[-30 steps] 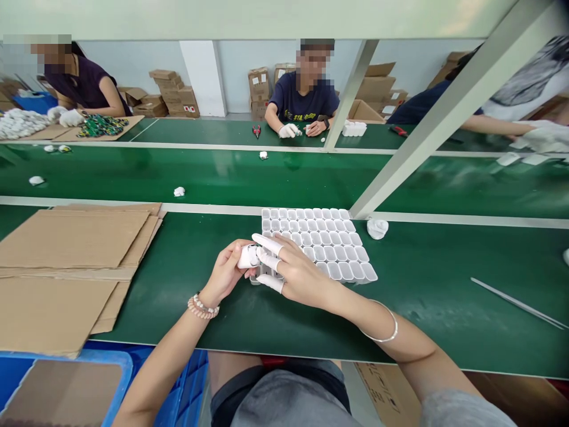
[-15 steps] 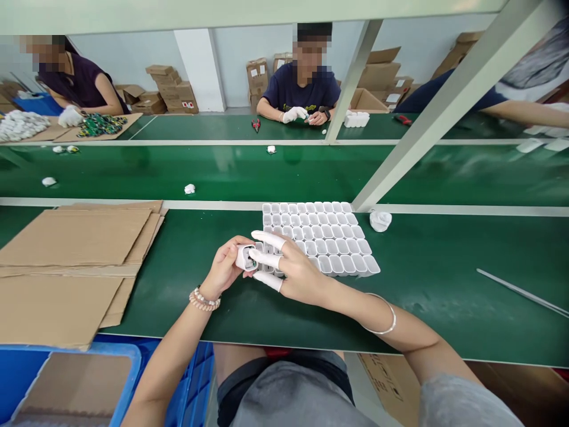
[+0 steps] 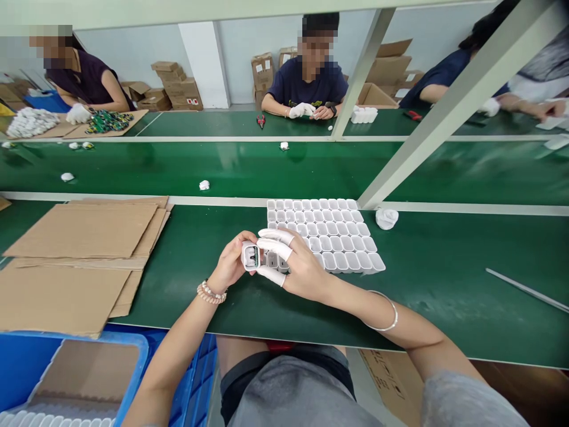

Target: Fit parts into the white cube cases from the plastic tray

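Observation:
My left hand point(image 3: 232, 259) is closed around a small white plastic housing point(image 3: 251, 257). The open side of the housing faces me, and dark and green parts show inside it. My right hand point(image 3: 302, 261) wears white finger cots on several fingers. Those fingers are stretched out and apart, with their tips at the right side of the housing; whether they touch it I cannot tell. Beyond and under my right hand, rows of white open-topped plastic housings point(image 3: 344, 244) stand close together on the green table point(image 3: 427, 296). My right hand and forearm hide some of them.
Cardboard sheets point(image 3: 80, 231) lie at left, above a blue crate point(image 3: 142, 356). A crumpled white item point(image 3: 386, 219) and a thin metal strip point(image 3: 527, 289) lie at right. A slanted post point(image 3: 418, 127) rises behind the housings. Small white pieces point(image 3: 204, 185) sit on the belt point(image 3: 146, 169). Co-workers sit opposite.
My right fingers have drawn back from the opening of the housing to its right side. The housing has turned more toward me, showing its inside. The whole view has shifted slightly.

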`<move>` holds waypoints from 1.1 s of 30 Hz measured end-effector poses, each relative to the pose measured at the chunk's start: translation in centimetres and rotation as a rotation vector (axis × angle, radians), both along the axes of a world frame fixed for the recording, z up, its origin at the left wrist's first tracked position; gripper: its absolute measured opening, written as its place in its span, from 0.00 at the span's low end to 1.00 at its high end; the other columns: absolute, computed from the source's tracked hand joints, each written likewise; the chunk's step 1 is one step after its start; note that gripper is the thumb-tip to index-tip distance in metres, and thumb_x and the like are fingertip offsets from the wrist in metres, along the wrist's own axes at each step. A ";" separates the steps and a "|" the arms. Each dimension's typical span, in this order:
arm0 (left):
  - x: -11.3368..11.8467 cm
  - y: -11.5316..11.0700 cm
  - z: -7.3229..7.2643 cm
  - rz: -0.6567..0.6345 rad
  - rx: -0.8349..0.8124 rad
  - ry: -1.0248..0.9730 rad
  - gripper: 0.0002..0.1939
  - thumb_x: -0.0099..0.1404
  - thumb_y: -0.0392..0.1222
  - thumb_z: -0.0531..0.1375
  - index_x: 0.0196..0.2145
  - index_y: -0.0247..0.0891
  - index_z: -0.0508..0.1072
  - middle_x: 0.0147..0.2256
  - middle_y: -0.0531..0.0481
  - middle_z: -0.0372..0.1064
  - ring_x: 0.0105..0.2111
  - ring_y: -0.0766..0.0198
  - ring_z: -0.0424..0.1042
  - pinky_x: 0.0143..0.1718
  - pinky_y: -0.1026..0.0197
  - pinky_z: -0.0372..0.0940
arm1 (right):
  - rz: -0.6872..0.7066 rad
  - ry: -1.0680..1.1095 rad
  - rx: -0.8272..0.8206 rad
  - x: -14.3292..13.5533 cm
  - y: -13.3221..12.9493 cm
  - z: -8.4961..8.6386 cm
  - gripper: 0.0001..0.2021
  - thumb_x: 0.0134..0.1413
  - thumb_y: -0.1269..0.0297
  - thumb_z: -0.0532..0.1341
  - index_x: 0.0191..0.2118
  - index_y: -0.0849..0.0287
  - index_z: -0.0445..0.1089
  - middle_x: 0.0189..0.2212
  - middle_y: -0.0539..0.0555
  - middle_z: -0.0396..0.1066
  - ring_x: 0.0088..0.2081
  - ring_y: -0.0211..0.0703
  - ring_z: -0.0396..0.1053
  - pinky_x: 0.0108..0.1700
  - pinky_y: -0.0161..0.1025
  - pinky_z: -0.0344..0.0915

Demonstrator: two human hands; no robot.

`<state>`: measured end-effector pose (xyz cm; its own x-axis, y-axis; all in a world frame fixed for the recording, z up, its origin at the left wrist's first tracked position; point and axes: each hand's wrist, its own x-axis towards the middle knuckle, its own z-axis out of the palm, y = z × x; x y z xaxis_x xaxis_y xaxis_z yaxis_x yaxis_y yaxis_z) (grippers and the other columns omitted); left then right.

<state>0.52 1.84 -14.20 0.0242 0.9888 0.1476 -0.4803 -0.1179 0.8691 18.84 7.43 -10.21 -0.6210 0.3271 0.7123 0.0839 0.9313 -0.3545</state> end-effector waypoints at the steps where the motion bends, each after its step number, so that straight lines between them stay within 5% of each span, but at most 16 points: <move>1: 0.1 0.0 0.0 -0.007 -0.012 -0.016 0.23 0.67 0.63 0.59 0.39 0.37 0.69 0.24 0.52 0.68 0.17 0.68 0.65 0.16 0.66 0.59 | 0.003 0.016 0.016 0.0 0.0 0.0 0.21 0.63 0.62 0.63 0.60 0.54 0.63 0.55 0.61 0.69 0.57 0.53 0.69 0.59 0.58 0.66; 21: 1.0 0.5 -0.2 0.104 -0.091 -0.136 0.22 0.64 0.59 0.64 0.40 0.36 0.71 0.30 0.51 0.67 0.27 0.66 0.65 0.28 0.63 0.62 | 0.014 0.021 0.094 -0.3 0.7 -0.6 0.29 0.62 0.65 0.62 0.66 0.54 0.56 0.49 0.60 0.74 0.55 0.55 0.71 0.61 0.63 0.63; 27: 1.5 0.4 0.2 0.100 -0.151 -0.191 0.22 0.60 0.58 0.68 0.39 0.35 0.73 0.31 0.51 0.68 0.29 0.67 0.67 0.31 0.65 0.64 | 0.012 -0.053 0.263 -0.5 0.6 -0.5 0.14 0.62 0.68 0.62 0.53 0.55 0.71 0.51 0.60 0.73 0.56 0.53 0.69 0.64 0.62 0.60; 33: 2.0 0.2 0.5 0.101 -0.209 -0.261 0.23 0.58 0.57 0.69 0.41 0.36 0.74 0.32 0.52 0.69 0.30 0.67 0.68 0.31 0.65 0.66 | 0.003 -0.089 0.438 -0.5 1.1 -0.6 0.09 0.61 0.73 0.60 0.43 0.56 0.75 0.51 0.61 0.72 0.57 0.52 0.68 0.64 0.64 0.59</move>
